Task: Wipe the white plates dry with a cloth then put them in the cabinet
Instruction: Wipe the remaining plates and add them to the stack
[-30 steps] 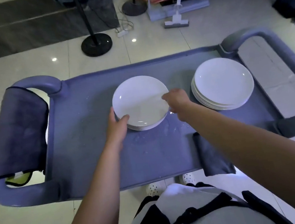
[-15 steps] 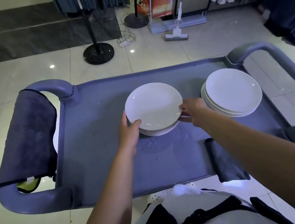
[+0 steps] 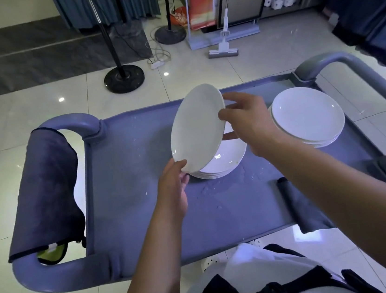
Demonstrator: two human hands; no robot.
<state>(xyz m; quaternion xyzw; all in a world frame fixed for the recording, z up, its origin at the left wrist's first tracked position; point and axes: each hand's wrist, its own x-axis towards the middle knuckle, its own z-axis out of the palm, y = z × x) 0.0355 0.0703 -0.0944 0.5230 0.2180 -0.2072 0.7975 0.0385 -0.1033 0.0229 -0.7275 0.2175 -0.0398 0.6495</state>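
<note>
A white plate (image 3: 197, 127) is tilted up on edge above the middle stack of white plates (image 3: 223, 163) on the blue cart top (image 3: 130, 178). My left hand (image 3: 173, 185) grips its lower rim. My right hand (image 3: 247, 120) pinches its upper right rim. A second stack of white plates (image 3: 307, 116) rests at the cart's right. One dark cloth (image 3: 301, 206) hangs over the cart's near edge by my right forearm. Water drops lie on the cart surface near the middle stack.
A large dark cloth (image 3: 47, 193) drapes over the cart's left handle (image 3: 63, 269). The right handle (image 3: 347, 66) curves up at the far right. On the tiled floor beyond stand a fan base (image 3: 124, 80), a second stand (image 3: 170, 36) and a mop (image 3: 224, 50).
Both hands took hold of the top plate of the middle stack and lifted it, tipping it up on edge. The view has shifted slightly.
</note>
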